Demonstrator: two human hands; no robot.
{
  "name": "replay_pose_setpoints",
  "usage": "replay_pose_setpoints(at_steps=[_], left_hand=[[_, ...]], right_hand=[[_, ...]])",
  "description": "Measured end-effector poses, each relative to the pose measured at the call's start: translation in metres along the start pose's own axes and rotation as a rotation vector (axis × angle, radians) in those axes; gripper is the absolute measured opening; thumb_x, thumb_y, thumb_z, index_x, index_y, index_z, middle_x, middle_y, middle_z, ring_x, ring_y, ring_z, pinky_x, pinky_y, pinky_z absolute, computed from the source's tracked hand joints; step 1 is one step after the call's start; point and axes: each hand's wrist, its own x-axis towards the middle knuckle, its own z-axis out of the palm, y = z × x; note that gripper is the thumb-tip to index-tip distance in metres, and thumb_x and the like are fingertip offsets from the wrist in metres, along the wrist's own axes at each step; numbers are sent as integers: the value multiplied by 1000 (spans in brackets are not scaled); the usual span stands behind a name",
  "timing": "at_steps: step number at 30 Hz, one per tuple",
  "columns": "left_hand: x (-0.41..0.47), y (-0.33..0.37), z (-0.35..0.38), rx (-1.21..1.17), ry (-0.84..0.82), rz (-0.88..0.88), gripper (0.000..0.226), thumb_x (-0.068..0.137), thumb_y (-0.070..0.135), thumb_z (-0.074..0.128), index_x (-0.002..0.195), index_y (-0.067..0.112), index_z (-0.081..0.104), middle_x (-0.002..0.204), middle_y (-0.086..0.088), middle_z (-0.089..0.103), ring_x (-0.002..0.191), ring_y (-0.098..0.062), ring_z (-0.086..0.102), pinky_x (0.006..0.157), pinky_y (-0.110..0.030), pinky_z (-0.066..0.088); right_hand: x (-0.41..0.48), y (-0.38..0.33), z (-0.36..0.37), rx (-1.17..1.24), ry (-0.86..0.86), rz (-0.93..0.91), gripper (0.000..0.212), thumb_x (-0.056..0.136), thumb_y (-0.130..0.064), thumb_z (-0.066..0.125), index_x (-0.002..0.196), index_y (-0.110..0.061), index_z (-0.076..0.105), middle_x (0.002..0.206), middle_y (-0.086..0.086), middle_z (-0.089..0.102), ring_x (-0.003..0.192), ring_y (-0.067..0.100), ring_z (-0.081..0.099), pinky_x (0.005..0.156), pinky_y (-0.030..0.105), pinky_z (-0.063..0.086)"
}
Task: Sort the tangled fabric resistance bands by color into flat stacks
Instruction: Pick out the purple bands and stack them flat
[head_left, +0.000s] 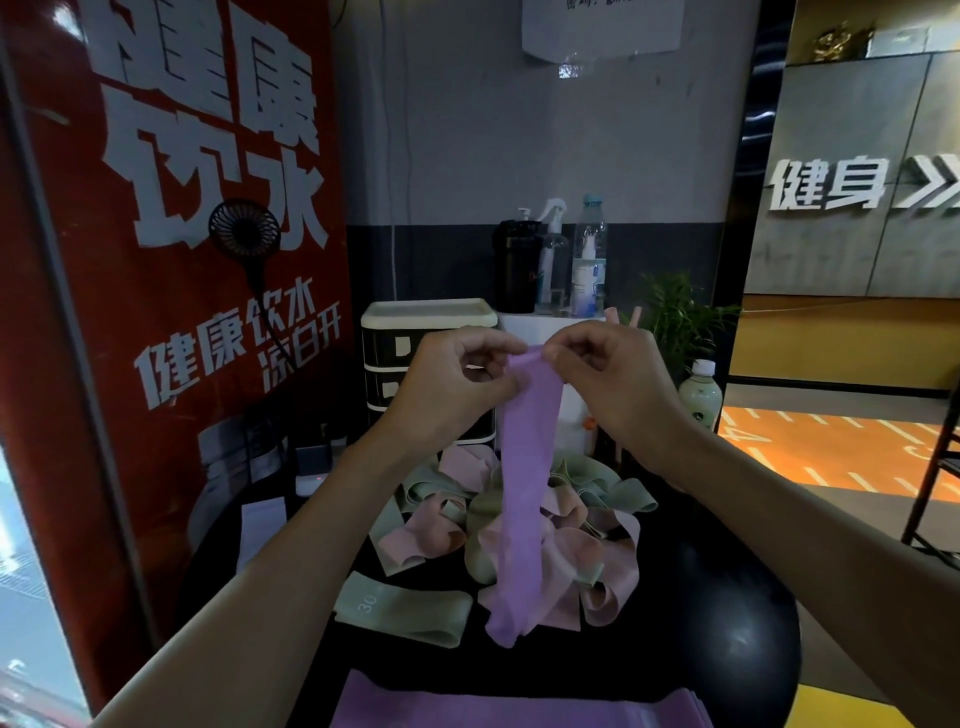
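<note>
Head view is showing the left grip and the right grip both pinching the top edge of a purple band, fingers curled onto the fabric and almost meeting. The band is hanging limp straight below them, passing across the tangled pile of green and pink bands lying on the bench. It is looking light, soft and stretchy, collapsing into folds. Pinching its upper corners and drawing the grips apart is probably going to flatten it. A purple stack is waiting far below the grips, and a flat green band is lying below and left of them.
</note>
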Motion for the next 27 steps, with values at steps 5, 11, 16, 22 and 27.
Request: replay_pose_setpoints(at_steps=[5, 11, 16, 22, 27], left_hand=[[0, 2, 2, 30, 64, 48, 8, 90, 5, 70, 96, 3, 74, 94, -14, 71, 90, -28, 67, 80, -36, 56], [5, 5, 2, 80, 73, 47, 8, 89, 8, 71, 97, 6, 73, 97, -14, 67, 86, -24, 63, 75, -31, 54], [2, 10, 7, 123, 113, 76, 5, 87, 10, 74, 85, 8, 69, 78, -7, 65, 68, -8, 55, 63, -24, 49], [0, 20, 10, 5, 68, -22, 21, 97, 24, 63, 92, 10, 77, 78, -3, 75, 72, -14, 70, 68, -27, 57], [2, 17, 3, 2, 91, -60, 15, 96, 16, 64, 99, 10, 77, 89, -8, 76, 89, -23, 73, 85, -43, 60]], right_hand=[[-1, 1, 2, -108, -19, -89, 12, 94, -10, 61, 84, -10, 67, 77, -10, 58, 73, -5, 50, 66, 7, 39], [-2, -4, -1, -25, -64, 6, 3, 88, -10, 69, 87, -9, 67, 69, -10, 57, 59, -1, 53, 48, 8, 42], [-3, -10, 2, 117, 10, 160, 3, 90, -6, 66, 87, -4, 66, 68, 0, 62, 53, -3, 56, 44, 8, 40], [-7, -17, 3, 190, -91, 126, 17, 85, 9, 60, 98, 1, 69, 85, 11, 68, 66, 4, 64, 65, 1, 43], [-12, -17, 2, 144, -96, 84, 41, 83, 20, 48, 106, -7, 69, 84, -1, 61, 71, -4, 58, 70, -3, 37]])
